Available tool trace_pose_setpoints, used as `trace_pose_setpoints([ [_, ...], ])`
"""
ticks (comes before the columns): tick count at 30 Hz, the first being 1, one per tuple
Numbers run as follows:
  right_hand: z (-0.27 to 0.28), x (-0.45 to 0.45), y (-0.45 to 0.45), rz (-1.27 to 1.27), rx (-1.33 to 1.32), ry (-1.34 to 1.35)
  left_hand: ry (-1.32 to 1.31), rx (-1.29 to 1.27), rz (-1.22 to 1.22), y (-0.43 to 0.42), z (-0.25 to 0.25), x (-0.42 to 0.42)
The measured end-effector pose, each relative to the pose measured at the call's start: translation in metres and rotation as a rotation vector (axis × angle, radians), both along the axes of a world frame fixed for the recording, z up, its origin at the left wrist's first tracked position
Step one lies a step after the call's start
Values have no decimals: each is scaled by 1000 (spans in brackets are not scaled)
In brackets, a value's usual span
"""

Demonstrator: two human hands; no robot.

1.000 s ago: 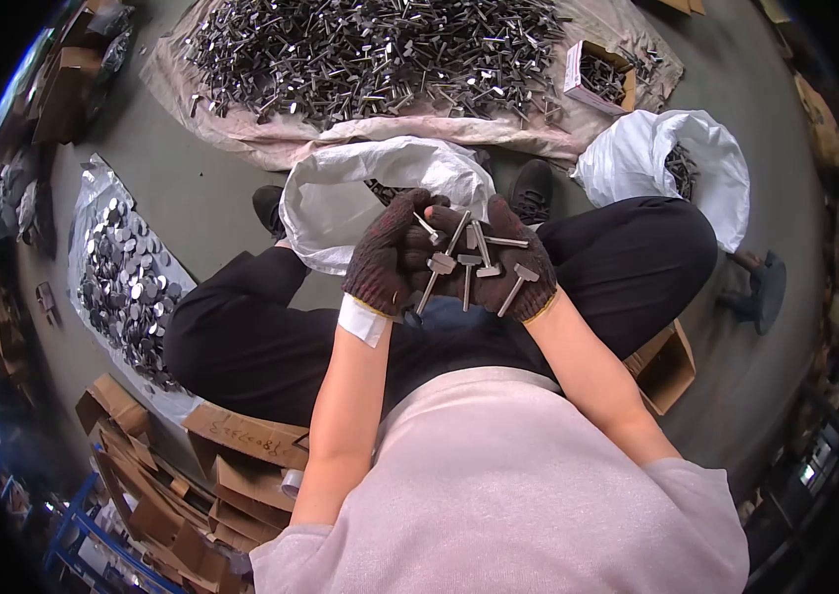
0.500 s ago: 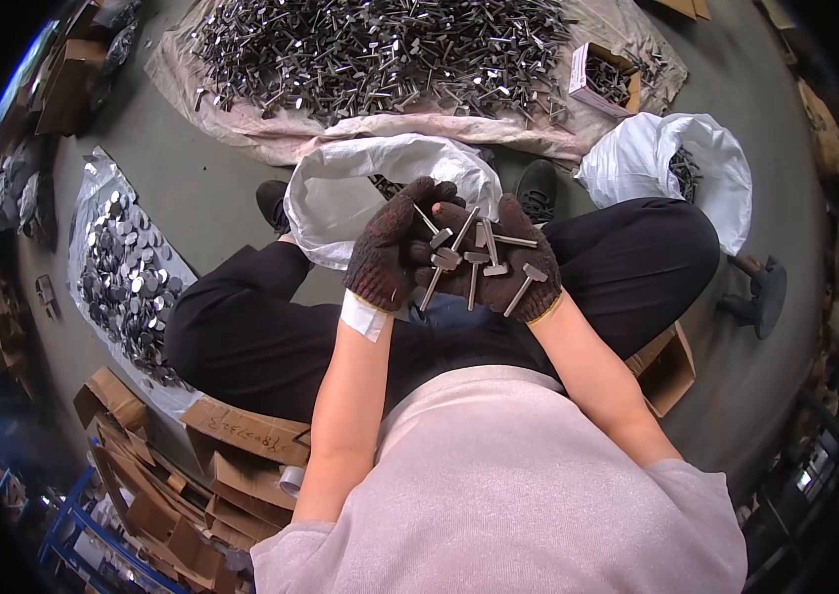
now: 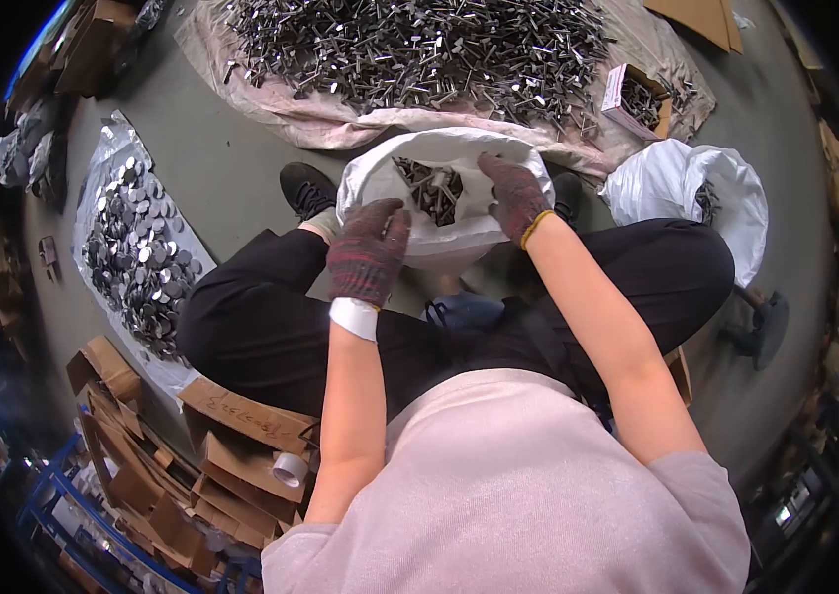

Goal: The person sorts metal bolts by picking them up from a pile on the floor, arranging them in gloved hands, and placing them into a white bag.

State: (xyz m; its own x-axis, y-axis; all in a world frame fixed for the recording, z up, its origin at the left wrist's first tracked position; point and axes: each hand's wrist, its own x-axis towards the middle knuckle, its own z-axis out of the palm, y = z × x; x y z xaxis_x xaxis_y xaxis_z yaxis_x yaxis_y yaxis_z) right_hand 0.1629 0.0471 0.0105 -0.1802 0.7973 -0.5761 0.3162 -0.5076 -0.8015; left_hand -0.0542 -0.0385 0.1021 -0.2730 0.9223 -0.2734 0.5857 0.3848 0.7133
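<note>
Both of my hands wear dark knitted gloves with reddish flecks. My left hand (image 3: 370, 252) is at the near left rim of an open white woven sack (image 3: 370, 168), fingers stretched out and holding nothing. Over the sack's right side is my right hand (image 3: 516, 198), thumb and fingers apart, with nothing seen in it. Metal T-shaped bolts (image 3: 429, 191) lie inside the sack between my hands. Whether the left fingers touch the rim, I cannot tell.
A large heap of T-bolts (image 3: 419, 49) covers a cloth (image 3: 320, 127) ahead. At right are a small carton (image 3: 627, 107) and a second white sack (image 3: 662, 183), both containing metal parts. Round metal discs (image 3: 137, 257) lie on plastic at left. Cardboard boxes (image 3: 241, 416) and a tape roll (image 3: 290, 469) are near left.
Several T-bolts held across both cupped hands have left them. My hands have parted, the left moving slightly toward me and the right forward over the sack. The view has shifted a little.
</note>
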Motion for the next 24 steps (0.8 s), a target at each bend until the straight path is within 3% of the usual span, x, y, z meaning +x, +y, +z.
trace_pose_setpoints([
  [1,11,0,2,8,-3,-6,69,27,-38,1,-4,3],
  [2,33,0,6,-209,-195,56,62,23,-32,2,-7,2],
  [3,47,0,9,-432,-384,118,-92,172,190,5,-11,1],
  [4,49,4,9,-453,-393,149,-247,319,411,6,-14,1],
  [5,41,12,10,-455,-393,144,-252,316,412,10,-9,-2],
  [7,23,23,15,-241,-205,54,176,318,372,17,4,-16],
  [8,46,15,19,-379,-319,145,205,301,357,19,-5,-21],
  [9,53,13,22,-378,-320,148,208,302,357,16,-13,-22],
  [12,66,10,26,-364,-312,173,-19,-91,445,15,-22,-13],
  [15,68,15,30,-342,-279,137,-142,-91,284,11,-39,-12],
  [17,66,30,36,-130,-265,259,-134,8,258,10,-38,-6],
  [20,106,45,47,18,-267,236,35,-17,95,8,-34,-8],
  [24,144,63,72,75,-176,73,-10,-136,182,16,-6,-17],
])
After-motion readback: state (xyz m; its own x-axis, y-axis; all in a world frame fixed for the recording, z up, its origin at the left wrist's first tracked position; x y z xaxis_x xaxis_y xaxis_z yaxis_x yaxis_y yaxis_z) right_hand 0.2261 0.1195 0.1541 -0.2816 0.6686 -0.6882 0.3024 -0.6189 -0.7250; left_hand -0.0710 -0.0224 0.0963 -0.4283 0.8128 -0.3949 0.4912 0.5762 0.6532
